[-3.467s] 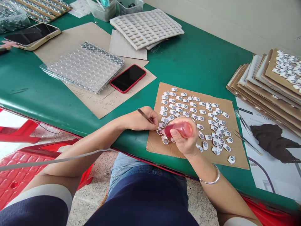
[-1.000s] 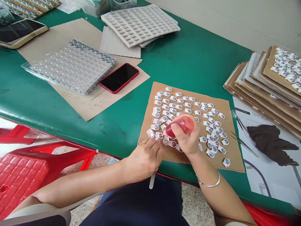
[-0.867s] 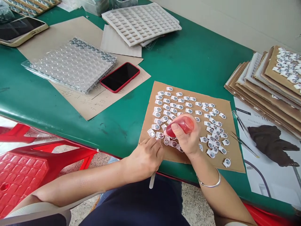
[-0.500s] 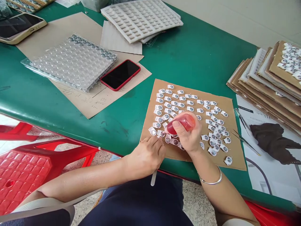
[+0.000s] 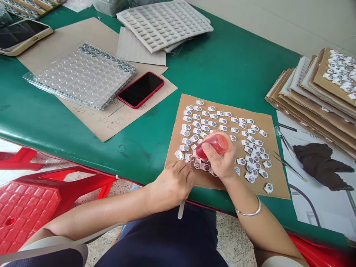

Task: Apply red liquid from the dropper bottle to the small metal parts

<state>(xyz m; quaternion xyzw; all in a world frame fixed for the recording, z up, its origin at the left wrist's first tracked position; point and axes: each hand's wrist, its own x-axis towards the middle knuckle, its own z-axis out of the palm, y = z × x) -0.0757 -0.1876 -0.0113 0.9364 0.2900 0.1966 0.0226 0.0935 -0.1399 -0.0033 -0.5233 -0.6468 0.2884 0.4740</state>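
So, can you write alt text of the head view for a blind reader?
A person's right hand grips a red rubber bulb above rows of small white pieces on a cardboard sheet on a green table, while the left hand holds a thin pale tool.

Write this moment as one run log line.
left hand: holding thin stick | right hand: gripping red bulb | below: white tags on cardboard

Two bare hands hold one red rubber bulb and one pale slim stick. The green table carries two smartphones, one red-cased, one gold-cased; two steel tweezers; one dark brown cloth; one brown cardboard square of small white tags, too many to count exactly.
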